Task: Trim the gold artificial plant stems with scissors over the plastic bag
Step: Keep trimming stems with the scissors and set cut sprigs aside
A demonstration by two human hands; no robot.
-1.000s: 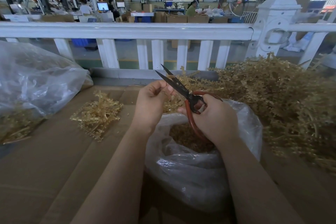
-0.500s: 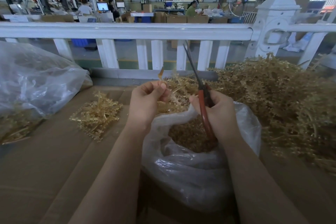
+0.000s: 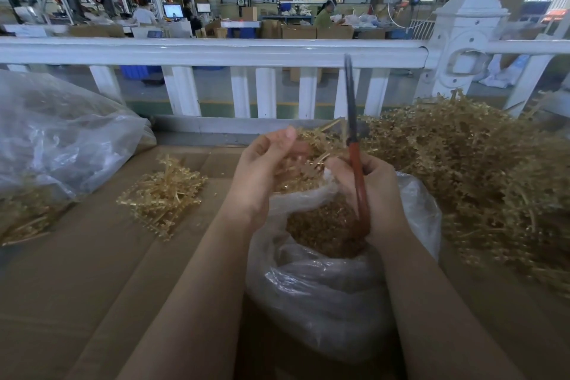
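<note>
Right hand (image 3: 377,194) grips the red-handled scissors (image 3: 354,157), blades together and pointing straight up, right over the open plastic bag (image 3: 324,287) of gold clippings. Left hand (image 3: 262,170) curls round a gold stem (image 3: 308,145) just beside the blades, though blur hides the exact pinch. The big gold stem pile (image 3: 478,170) sits to the right.

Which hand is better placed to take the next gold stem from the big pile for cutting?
Probably the left hand. It holds only gold plastic stems, loosely, above the clear plastic bag. The right hand grips the red-handled scissors, blades together and pointing up, though it is nearer the large gold stem pile.
</note>
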